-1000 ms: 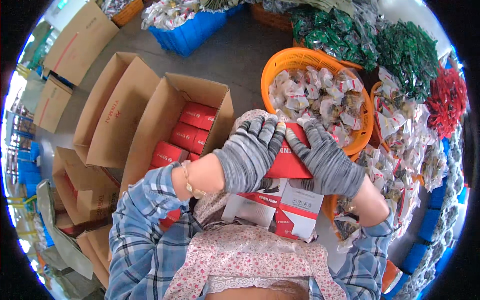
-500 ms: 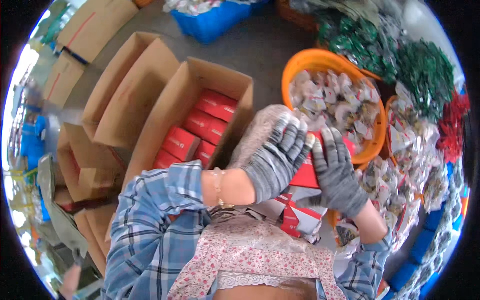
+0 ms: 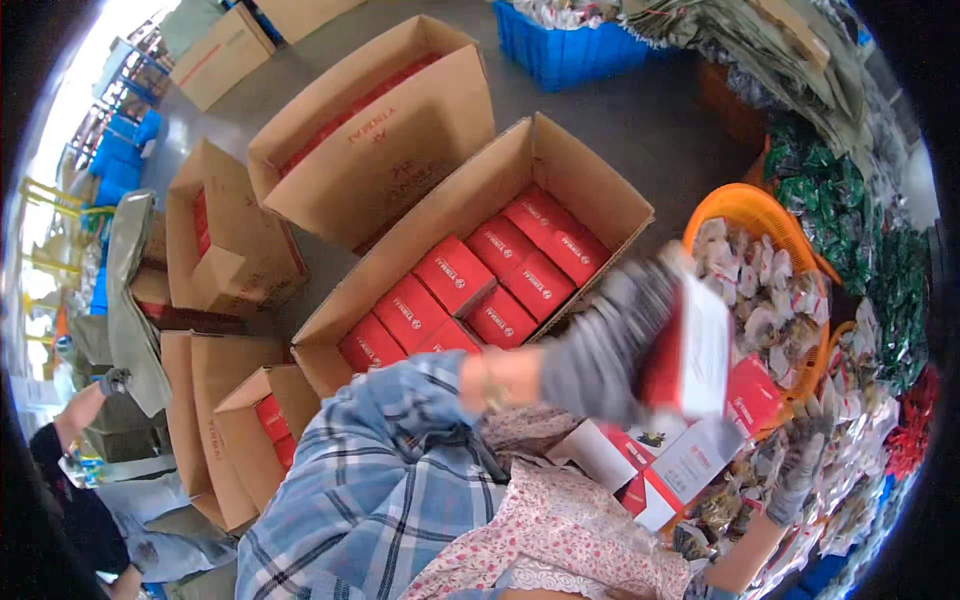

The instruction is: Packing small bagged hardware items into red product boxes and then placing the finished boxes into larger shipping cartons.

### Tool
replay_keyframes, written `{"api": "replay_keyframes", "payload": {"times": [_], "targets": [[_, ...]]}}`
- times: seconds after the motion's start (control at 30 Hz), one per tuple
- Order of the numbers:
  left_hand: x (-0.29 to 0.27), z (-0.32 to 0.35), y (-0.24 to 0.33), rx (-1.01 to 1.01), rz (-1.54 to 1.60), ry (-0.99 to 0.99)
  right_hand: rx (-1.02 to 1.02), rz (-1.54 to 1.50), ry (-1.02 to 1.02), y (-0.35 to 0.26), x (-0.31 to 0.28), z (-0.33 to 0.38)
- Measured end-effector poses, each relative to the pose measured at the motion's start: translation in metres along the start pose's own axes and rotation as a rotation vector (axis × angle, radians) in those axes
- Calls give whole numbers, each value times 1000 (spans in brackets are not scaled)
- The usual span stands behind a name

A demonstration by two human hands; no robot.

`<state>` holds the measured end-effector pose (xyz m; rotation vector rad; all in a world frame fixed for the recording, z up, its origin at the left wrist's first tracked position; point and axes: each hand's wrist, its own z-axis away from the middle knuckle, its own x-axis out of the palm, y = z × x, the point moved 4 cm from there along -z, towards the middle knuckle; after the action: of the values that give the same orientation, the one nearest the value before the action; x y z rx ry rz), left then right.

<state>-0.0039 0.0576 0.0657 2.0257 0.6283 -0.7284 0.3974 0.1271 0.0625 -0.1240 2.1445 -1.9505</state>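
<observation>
My left hand (image 3: 608, 345), in a grey knitted glove and smeared by motion, grips a small red and white box (image 3: 703, 350) held to the right of a large open carton (image 3: 430, 205). Several red boxes (image 3: 410, 312) sit in rows inside that carton. Apart from it, my right hand (image 3: 803, 460) has its gloved fingers stretched out beside clear bags of small parts (image 3: 845, 440) and holds nothing I can see. Against my lap are red and white boxes (image 3: 690, 460), some with raised flaps, and another red box (image 3: 752, 395) stands close by.
An orange basket (image 3: 738, 198) holds more bagged parts. Further cartons (image 3: 400, 130) stand to the left and beyond. A blue crate (image 3: 570, 58) is at the far side, green bundles (image 3: 815, 190) at right. Another person (image 3: 75, 500) is at the far left.
My hands have moved apart. The left one now carries the small box alone, while the right has dropped away toward the bags. The view has shifted left, showing more of the cartons.
</observation>
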Motion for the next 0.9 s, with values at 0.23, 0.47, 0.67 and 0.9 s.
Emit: {"api": "replay_keyframes", "payload": {"times": [0.23, 0.47, 0.67, 0.9], "targets": [[-43, 56, -168, 103, -273, 165, 400, -369, 262, 92, -79, 6], [79, 172, -206, 15, -415, -732, 449, -79, 152, 66, -31, 6], [70, 131, -228, -597, 103, -787, -31, 1006, -143, 4, 91, 9], [42, 24, -2, 164, 22, -310, -205, 1372, -420, 16, 143, 2]]}}
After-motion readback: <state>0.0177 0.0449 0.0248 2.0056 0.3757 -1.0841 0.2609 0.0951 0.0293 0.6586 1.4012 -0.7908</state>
